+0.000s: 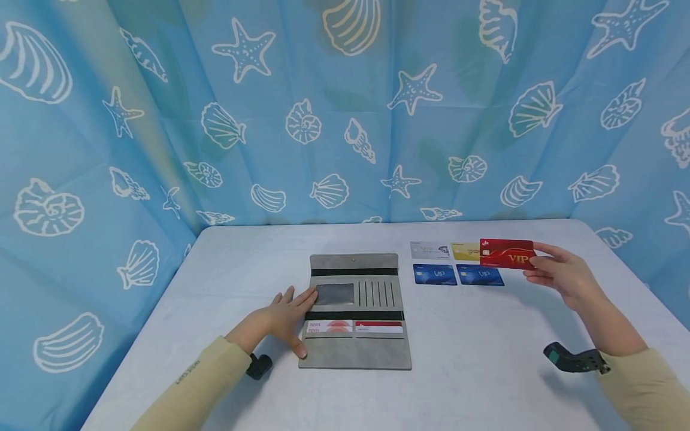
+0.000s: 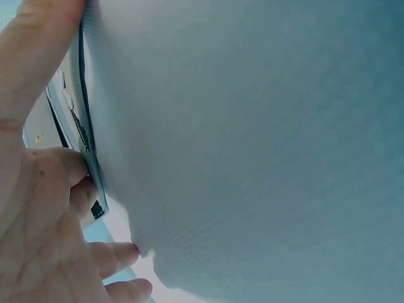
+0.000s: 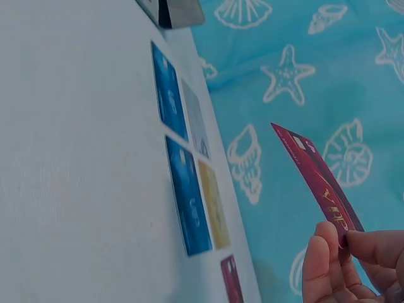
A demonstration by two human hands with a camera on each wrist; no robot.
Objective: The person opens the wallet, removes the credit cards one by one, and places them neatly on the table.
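Note:
My right hand [image 1: 571, 278] pinches a red VIP card [image 1: 498, 254] by its right end, thumb in front, and holds it up above the table cards. My left hand [image 1: 284, 320] lies with fingers spread on the left edge of an opened grey wallet [image 1: 356, 354]. The wallet lies flat, with a clear window [image 1: 335, 294] and several slots in its middle section. In its lower pockets sit a white-and-pink card [image 1: 330, 326] and a red-and-white card [image 1: 379, 327]. In the left wrist view, the fingers [image 2: 79, 173] touch the wallet's edge.
Behind the held card lie a silver card [image 1: 429, 250], a gold card [image 1: 465, 251] and two blue VIP cards [image 1: 435, 275]. The right wrist view shows another red card [image 3: 231, 279] on the white table [image 1: 458, 359]. A blue shell-print curtain [image 1: 366, 90] surrounds the table.

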